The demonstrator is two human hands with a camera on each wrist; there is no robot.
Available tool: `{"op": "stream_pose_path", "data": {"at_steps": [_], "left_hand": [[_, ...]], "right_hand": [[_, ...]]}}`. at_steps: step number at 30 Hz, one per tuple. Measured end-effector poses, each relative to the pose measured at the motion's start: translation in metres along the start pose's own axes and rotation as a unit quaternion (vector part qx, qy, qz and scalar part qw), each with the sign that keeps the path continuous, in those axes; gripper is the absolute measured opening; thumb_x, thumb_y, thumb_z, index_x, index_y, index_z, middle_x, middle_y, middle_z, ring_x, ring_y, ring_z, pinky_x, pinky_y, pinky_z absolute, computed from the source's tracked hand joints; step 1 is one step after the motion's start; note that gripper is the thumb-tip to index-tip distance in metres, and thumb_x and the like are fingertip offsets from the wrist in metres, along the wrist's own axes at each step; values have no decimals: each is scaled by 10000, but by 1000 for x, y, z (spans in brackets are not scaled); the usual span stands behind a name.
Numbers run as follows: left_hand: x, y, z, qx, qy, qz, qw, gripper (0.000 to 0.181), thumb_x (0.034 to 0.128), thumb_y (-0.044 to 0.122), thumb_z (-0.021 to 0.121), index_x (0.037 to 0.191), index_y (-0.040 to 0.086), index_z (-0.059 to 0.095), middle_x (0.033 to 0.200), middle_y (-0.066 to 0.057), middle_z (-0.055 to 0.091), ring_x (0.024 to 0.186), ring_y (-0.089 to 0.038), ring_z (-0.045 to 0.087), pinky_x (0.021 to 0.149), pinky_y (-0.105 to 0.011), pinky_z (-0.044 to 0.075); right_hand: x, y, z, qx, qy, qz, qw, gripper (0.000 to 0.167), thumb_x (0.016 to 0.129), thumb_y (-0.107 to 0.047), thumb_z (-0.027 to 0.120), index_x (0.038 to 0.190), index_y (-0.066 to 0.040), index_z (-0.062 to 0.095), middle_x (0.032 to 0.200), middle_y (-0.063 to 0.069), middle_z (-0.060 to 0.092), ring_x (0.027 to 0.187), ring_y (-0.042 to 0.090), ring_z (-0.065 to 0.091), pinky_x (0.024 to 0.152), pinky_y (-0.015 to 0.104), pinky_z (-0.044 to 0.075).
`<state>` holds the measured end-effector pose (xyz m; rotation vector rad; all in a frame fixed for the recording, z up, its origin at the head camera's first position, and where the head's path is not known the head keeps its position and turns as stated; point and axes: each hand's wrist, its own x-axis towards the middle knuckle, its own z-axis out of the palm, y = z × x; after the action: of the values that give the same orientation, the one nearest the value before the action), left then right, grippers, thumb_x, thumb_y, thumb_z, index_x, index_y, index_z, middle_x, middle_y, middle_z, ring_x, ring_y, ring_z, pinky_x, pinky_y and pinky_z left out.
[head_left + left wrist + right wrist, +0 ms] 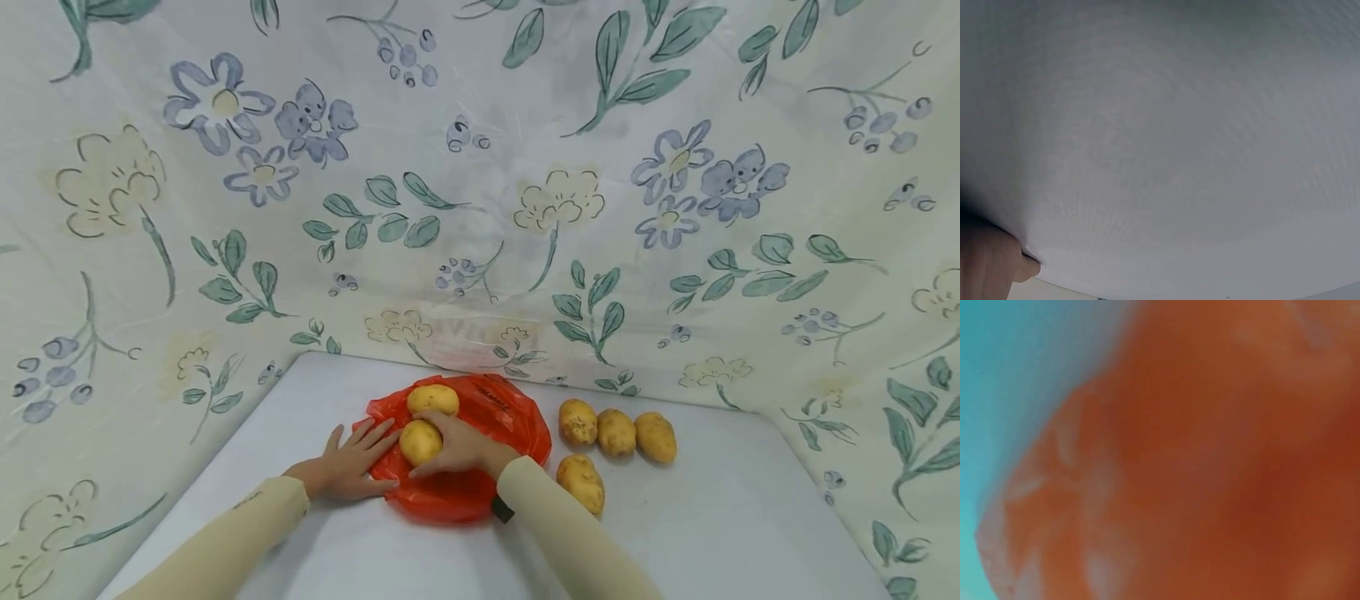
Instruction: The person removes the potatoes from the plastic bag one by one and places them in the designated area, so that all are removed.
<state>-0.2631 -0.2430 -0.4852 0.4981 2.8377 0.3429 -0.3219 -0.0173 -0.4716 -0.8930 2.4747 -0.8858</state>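
Note:
A red plastic bag (498,408) lies spread on the white table in the head view. Two potatoes are on it: one potato (433,400) at the back and another potato (420,444) nearer the front. My right hand (467,447) grips the front potato from the right, with thumb and fingers on either side of it. With fingers spread, my left hand (348,467) rests on the bag's left edge. Only a bit of the left hand (988,262) shows in the left wrist view. The bag (1210,475) fills most of the right wrist view, blurred.
Right of the bag, three potatoes (617,432) stand in a row on the table (712,517). A single potato (581,484) lies in front of them, close to the right sleeve. A flower-patterned sheet (480,208) rises behind the table and at its sides.

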Motion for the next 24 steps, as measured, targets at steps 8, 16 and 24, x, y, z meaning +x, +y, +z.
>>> {"op": "stream_pose_path", "data": {"at_steps": [8, 16, 24], "left_hand": [[3, -3, 2, -60, 1, 44, 10000, 959, 837, 701, 576, 1556, 134, 291, 1633, -163, 207, 1485, -472, 106, 1090, -785, -32], [4, -2, 0, -106, -6, -73, 9999, 975, 820, 723, 578, 1553, 142, 302, 1631, -156, 226, 1488, -466, 106, 1096, -779, -33], [4, -1, -2, -13, -70, -88, 9999, 957, 826, 711, 584, 1556, 159, 303, 1636, -132, 227, 1492, -456, 118, 1100, -778, -6]], "right_hand": [[-14, -11, -13, 678, 151, -343, 9970, 856, 754, -287, 866, 1426, -278, 336, 1292, -57, 480, 1134, 125, 494, 896, 290, 518], [-29, -23, -29, 1208, 161, -470, 9914, 872, 769, -208, 855, 1423, -322, 290, 1284, -67, 452, 1128, 149, 487, 825, 278, 533], [-46, -26, -38, 1222, 435, -661, 9893, 901, 739, -228, 874, 1425, -341, 300, 1305, -70, 465, 1115, 139, 501, 837, 275, 522]]}}
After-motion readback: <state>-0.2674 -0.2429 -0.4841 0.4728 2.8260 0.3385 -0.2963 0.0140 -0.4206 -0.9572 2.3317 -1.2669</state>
